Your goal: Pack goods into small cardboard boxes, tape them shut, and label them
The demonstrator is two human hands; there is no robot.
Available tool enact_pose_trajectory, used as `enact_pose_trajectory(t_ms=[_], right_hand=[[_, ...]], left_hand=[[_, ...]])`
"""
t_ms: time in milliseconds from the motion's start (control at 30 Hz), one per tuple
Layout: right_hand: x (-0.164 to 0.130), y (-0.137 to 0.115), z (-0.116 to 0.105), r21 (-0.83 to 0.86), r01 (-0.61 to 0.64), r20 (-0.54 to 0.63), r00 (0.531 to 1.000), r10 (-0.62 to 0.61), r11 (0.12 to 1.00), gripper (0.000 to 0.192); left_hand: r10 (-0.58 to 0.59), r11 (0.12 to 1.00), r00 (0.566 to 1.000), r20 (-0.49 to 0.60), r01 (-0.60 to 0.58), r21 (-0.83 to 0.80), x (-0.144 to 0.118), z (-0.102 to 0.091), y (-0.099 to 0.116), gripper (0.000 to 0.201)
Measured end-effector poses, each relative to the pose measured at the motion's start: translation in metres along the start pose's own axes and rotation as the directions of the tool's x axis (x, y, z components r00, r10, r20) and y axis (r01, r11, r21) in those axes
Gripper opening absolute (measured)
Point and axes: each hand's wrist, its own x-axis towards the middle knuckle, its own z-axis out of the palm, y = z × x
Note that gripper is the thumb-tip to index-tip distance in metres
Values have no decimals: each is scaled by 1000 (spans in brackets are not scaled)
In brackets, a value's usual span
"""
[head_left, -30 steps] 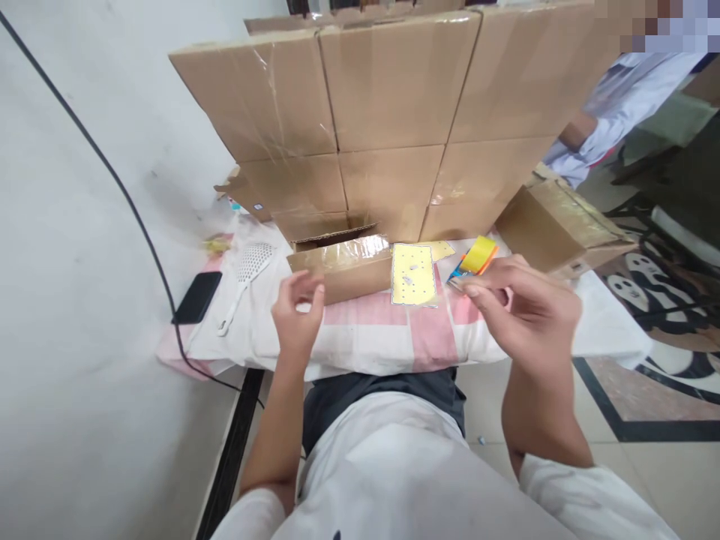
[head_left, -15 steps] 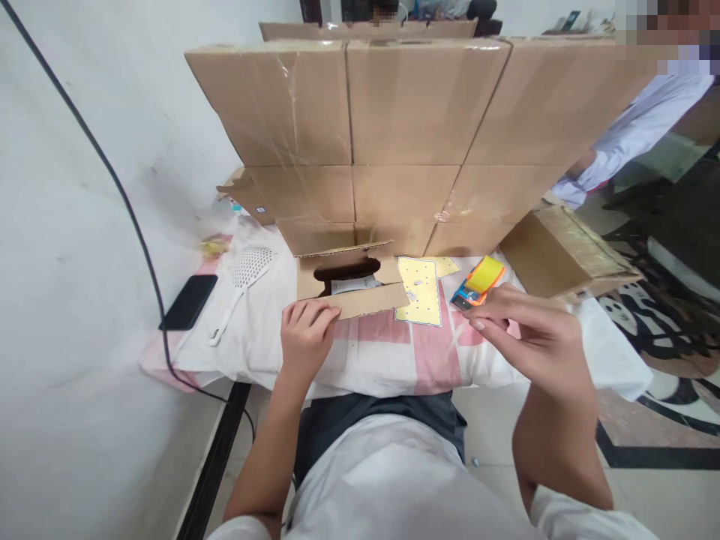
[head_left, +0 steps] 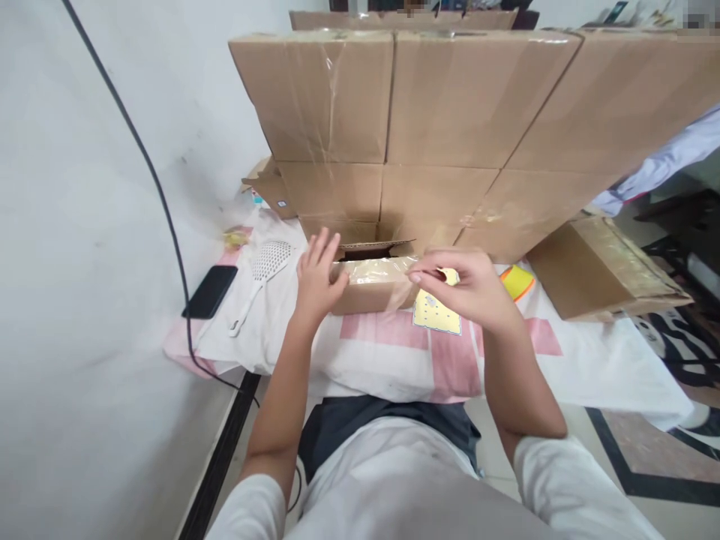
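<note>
Two hands on small carton [head_left: 368, 289].
Left hand [head_left: 318, 274], fingers spread, steadies its end; right hand [head_left: 469, 289] pinches the taped flap — advise even pressure.

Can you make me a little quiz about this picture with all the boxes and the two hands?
1. True or false: the left hand lies flat with spread fingers against the small cardboard box.
2. What lies on the cloth by the wall, next to the white slotted spoon? A) a black phone B) a red cup C) a pair of scissors
3. Fill in: the right hand pinches its fingertips together just above the yellow ____ with small holes.

Key:
1. True
2. A, the black phone
3. card
</note>
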Motion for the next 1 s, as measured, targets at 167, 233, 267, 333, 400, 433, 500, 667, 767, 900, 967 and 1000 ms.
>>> enact_pose_trajectory(t_ms=[167,233,267,333,400,433,500,667,767,900,967,1000], right_hand=[[40,6,14,77,-113,200,975,96,991,29],[54,8,15,220,-155,293,952,86,963,35],[61,10,15,311,-192,336,938,82,931,38],[73,17,17,465,-302,409,907,100,832,42],[86,28,23,507,-420,468,868,169,753,42],[92,35,29,478,-467,484,847,220,744,40],[104,50,45,344,-517,473,817,331,784,32],[121,84,85,-69,-413,353,841,410,908,14],[119,97,96,-87,-320,375,867,328,944,17],[113,95,94,-25,-253,386,890,243,967,21],[113,86,89,67,-208,384,908,167,976,23],[112,81,87,122,-188,394,910,127,975,25]], left_hand=[[3,998,997,83,1,-55,-9,0,-5,55],[-9,992,998,68,18,-121,-13,2,-10,53],[-19,985,998,59,29,-172,-15,3,-12,52],[-52,951,998,34,60,-302,-16,7,-17,54],[-107,898,994,2,98,-429,-16,12,-20,58],[-140,869,990,-10,118,-481,-17,15,-21,60],[-197,811,980,-25,148,-566,-17,21,-24,63],[-229,670,973,-32,134,-730,-19,31,-27,67],[-221,645,974,-45,111,-756,-20,32,-27,63],[-187,655,981,-46,89,-751,-24,32,-26,80],[-190,632,980,-52,82,-771,-25,32,-25,80],[-196,616,979,-54,80,-784,-24,32,-25,78]])
